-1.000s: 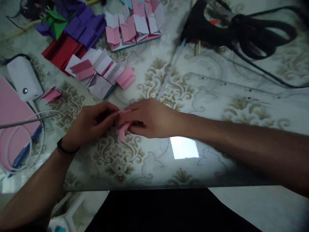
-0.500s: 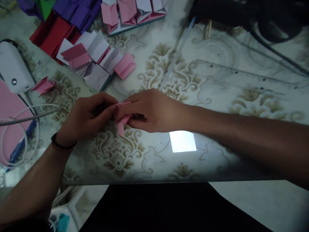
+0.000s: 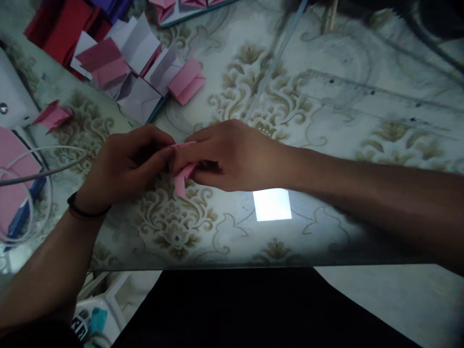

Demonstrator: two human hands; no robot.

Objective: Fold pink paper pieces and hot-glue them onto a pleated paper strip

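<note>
A small folded piece of pink paper (image 3: 181, 185) is pinched between my two hands above the patterned tabletop. My left hand (image 3: 128, 162) grips its left end with thumb and forefinger, a dark band around the wrist. From the other side my right hand (image 3: 228, 157) is closed on it, its fingers covering most of the paper. One pointed flap hangs down below the right fingers. Behind the hands stands a cluster of white and pink folded paper pieces (image 3: 137, 94), with a pink folded piece (image 3: 187, 81) at its right end. Another small pink folded piece (image 3: 53, 116) lies farther left.
Red folded paper (image 3: 61, 29) lies at the back left. A white device (image 3: 14, 92) and a looped white cable (image 3: 50, 186) are at the left. A clear ruler (image 3: 373, 93) rests at the right. The table's front edge (image 3: 235, 268) runs before my lap.
The camera view has tilted slightly, so things on the table sit higher in the picture. Both hands keep hold of the pink paper in nearly the same pose.
</note>
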